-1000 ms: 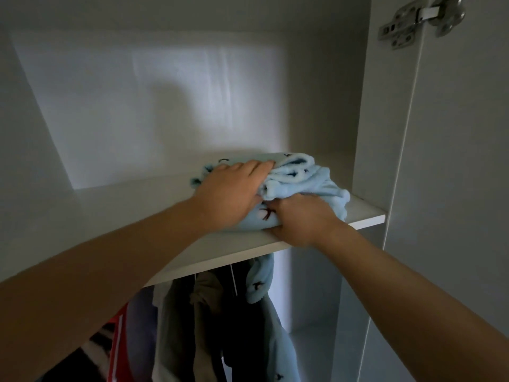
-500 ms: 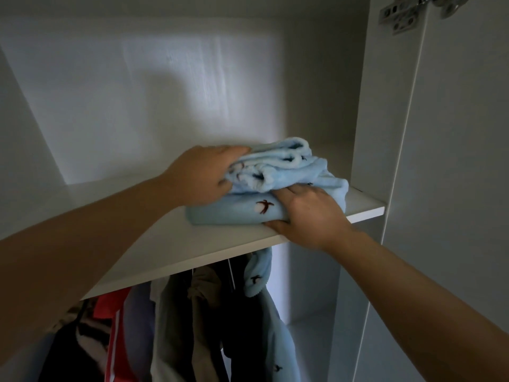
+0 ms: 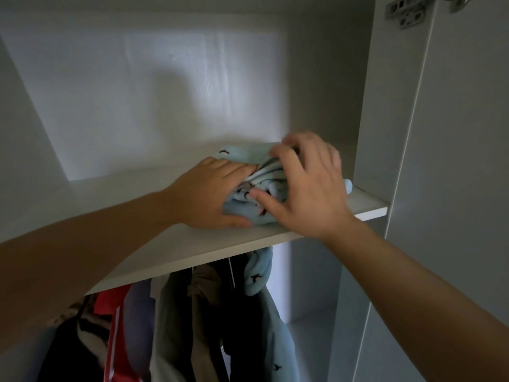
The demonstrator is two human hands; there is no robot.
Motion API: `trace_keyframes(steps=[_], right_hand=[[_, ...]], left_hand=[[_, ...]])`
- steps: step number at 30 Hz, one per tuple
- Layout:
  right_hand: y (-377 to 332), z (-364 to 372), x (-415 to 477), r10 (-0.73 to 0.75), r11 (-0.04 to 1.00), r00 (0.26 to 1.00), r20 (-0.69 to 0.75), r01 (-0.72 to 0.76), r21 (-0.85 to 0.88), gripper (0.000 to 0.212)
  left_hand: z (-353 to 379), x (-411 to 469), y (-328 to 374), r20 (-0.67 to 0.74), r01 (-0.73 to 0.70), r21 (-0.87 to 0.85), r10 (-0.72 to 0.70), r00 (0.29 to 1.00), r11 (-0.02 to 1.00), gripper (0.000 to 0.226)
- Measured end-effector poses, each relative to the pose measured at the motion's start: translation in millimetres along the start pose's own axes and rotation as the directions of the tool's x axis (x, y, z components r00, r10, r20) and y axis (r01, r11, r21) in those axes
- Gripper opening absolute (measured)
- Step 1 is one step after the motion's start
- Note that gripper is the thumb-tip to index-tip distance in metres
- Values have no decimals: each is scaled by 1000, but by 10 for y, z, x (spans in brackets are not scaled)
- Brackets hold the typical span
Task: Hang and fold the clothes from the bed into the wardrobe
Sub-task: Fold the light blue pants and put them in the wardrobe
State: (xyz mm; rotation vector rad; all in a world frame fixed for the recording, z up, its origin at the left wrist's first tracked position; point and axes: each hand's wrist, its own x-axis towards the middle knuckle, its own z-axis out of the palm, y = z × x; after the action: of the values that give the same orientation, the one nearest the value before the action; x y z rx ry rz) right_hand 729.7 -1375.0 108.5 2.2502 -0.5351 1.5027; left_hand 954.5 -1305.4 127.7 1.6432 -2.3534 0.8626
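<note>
A light blue folded garment with small dark bird marks lies bunched at the right end of the white wardrobe shelf. My left hand lies against its left side, fingers stretched over the folds and thumb along the shelf at its front. My right hand is spread over its top and right side, fingers apart and slightly blurred, thumb touching the front folds. Both hands hide most of the garment.
Below the shelf hang several clothes: a light blue garment, a grey one, a red one. The wardrobe's side panel stands just right of the garment. The open door with its hinge is at far right.
My right hand has gone from the garment's front edge up onto its top, fingers spread. The garment has become more bunched and sits a little further back. My left hand stays on its left side.
</note>
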Motion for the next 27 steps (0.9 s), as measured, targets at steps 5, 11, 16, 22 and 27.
trace_keyframes(steps=[5,11,16,22,27], right_hand=[[55,3,211,47,999,855,517,-26,-48,60],[158,-104,-72,-109,994,822,558,100,47,71],[245,236,35,-20,998,759,651,-20,54,74],[252,558,232,121,993,732,671,-83,-89,71],[145,579,244,320,941,684,655,-152,-301,76]], left_hand=[[1,-44,-22,-73,-12,60,16,997,998,98],[226,-133,-98,-59,9,78,-4,998,997,79],[438,239,-390,48,72,108,-77,996,992,61],[519,739,-422,147,270,113,-285,947,956,79],[616,810,-512,65,280,261,-306,950,924,63]])
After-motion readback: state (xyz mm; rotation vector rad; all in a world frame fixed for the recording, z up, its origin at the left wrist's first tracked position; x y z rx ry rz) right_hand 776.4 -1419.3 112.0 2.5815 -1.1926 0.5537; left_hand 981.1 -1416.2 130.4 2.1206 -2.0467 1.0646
